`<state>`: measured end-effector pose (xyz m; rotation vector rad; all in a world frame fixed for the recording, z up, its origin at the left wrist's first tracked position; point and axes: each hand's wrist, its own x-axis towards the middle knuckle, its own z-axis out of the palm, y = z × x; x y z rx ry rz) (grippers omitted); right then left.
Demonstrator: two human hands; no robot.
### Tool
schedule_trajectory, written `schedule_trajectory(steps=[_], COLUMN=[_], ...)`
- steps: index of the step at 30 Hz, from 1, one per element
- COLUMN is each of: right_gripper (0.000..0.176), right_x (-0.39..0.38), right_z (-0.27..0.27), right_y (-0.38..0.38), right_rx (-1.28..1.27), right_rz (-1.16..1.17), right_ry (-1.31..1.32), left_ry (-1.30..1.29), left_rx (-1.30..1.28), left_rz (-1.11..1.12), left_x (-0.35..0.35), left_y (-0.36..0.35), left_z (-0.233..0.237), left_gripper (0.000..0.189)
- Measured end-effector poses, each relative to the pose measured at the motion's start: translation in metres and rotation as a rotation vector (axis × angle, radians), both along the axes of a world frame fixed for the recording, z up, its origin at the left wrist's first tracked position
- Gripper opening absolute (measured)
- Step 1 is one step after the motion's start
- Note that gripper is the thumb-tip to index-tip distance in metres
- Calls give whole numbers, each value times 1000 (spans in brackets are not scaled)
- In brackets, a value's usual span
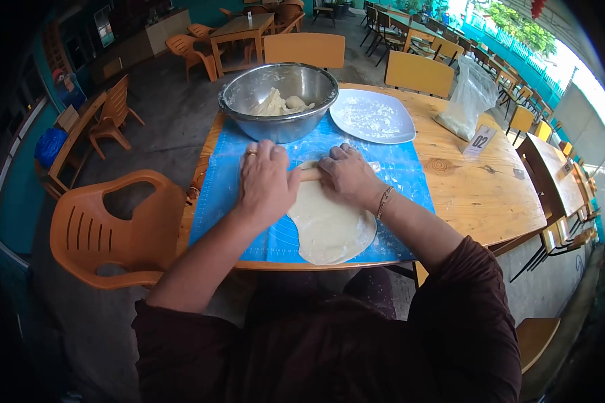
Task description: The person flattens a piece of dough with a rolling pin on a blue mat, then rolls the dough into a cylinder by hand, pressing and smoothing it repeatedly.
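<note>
A flattened sheet of dough [331, 225] lies on a blue mat [215, 221], its near end close to the table's front edge. Across the dough's far part runs a wooden rolling pin [310, 175], mostly covered by my hands. My left hand [267, 176] is closed over the pin's left end, and my right hand [348, 173] is curled over its right end. Just beyond my left hand stands a metal bowl [269, 127] with dough [275, 104] inside. A white plate [390, 134] dusted with flour sits beside the bowl, past my right hand.
On the wooden table [477, 188] at the right are a clear plastic bag [470, 94] with pale contents and a number card [479, 141]. An orange plastic chair [148, 232] stands against the table's left side. More chairs and tables fill the background.
</note>
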<state>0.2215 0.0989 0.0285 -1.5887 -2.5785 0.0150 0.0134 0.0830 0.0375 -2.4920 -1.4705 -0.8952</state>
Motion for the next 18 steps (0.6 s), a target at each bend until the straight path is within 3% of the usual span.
schedule_trajectory(steps=[4, 6, 9, 11, 18], right_gripper=[22, 18, 24, 16, 20], right_x=[17, 34, 75, 101, 131], right_z=[-1, 9, 21, 21, -22], right_y=[-12, -24, -35, -44, -45], right_rx=[126, 421, 317, 200, 213], right_rz=[69, 117, 7, -152, -288], right_ry=[184, 302, 364, 403, 383], left_ry=[66, 49, 36, 30, 66], left_rx=[-301, -307, -326, -343, -382], left_rz=[-589, -638, -684, -684, -640], left_x=[15, 19, 19, 20, 26], left_y=[-50, -65, -64, -62, -63], left_z=[-6, -21, -27, -26, -18], left_gripper=[33, 36, 43, 46, 44])
